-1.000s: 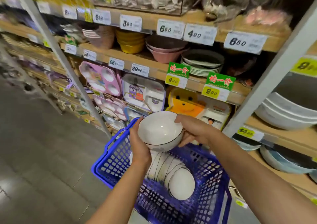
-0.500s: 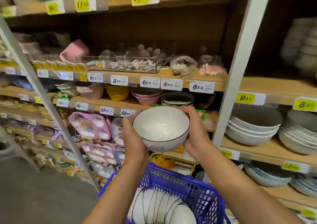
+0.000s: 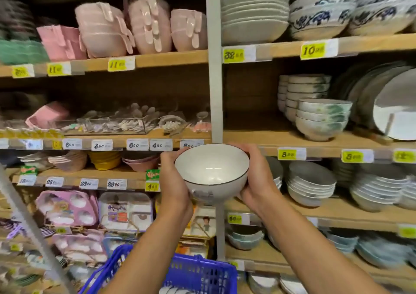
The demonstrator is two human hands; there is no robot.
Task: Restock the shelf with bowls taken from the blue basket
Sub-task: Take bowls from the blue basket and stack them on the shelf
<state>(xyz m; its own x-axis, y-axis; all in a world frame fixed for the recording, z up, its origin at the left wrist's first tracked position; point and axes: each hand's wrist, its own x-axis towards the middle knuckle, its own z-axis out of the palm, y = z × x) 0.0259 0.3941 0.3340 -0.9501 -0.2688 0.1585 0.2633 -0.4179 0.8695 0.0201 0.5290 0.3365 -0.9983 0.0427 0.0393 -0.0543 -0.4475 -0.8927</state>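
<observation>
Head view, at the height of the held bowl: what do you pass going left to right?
Yellow bowls → pink bowls → left hand → white bowl → right hand → grey bowl stack.

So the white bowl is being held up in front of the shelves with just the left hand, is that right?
Not quite. The head view shows both hands on the bowl: the left hand grips one side, the right hand the other. It is held up in front of the shelves, as you said.
</observation>
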